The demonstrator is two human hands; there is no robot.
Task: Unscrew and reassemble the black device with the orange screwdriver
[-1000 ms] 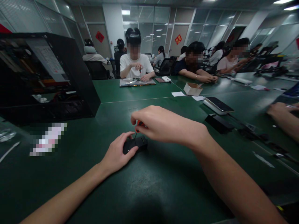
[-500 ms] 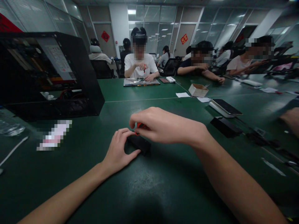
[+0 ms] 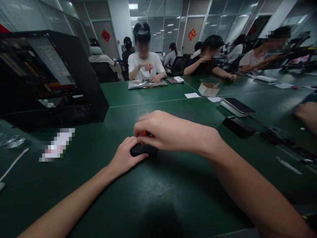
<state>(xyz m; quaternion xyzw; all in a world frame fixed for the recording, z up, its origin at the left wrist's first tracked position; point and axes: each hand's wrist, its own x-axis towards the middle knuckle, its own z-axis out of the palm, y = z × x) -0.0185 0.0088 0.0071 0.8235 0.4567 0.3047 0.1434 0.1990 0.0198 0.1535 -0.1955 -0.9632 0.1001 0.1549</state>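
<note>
On the green table before me lies a small black box, shaped like a power adapter. My left hand grips it from the left, with the thumb along its near side and the fingers at its far side. Over the box arches my right hand, its fingers closed around an orange-and-black screwdriver. Most of that tool is hidden by the hand, and its tip cannot be seen. The right hand also covers part of the box's top.
An open computer case stands at the left. To the right are a black block, a phone on a white box, cables and a small carton. Across the table a person works on a flat panel; other people sit around.
The near end of the black box has turned a little, away from me. My right hand has shifted slightly left over it, still holding the screwdriver. The whole view has tilted a little.
</note>
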